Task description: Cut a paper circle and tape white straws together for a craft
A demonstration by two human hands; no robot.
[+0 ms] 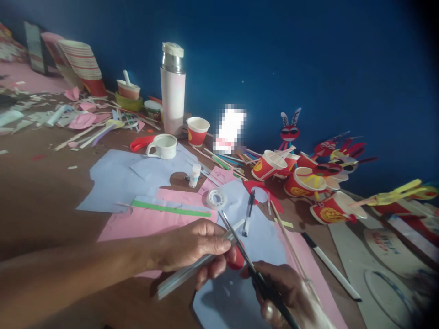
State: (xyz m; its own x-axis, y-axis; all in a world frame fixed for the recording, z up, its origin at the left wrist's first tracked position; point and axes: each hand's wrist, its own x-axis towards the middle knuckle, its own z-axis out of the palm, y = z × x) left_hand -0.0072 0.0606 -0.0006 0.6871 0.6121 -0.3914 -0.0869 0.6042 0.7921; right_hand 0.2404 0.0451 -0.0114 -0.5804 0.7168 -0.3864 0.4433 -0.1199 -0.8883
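My left hand is closed, pinching a long pale strip between thumb and fingers. The strip slants up to the right, its tip passing beside the blades. In my right hand are scissors with dark handles, the blades pointing up and left across the strip near my left fingertips. Whether the blades touch the strip I cannot tell. Partly hidden behind my left fingers is something red. A tape roll and a black-and-clear pen lie just beyond the blades.
Blue paper and pink paper cover the table. Behind stand a white thermos, a red paper cup and a white mug. Decorated cups crowd the right. A marker lies right; scraps litter the left.
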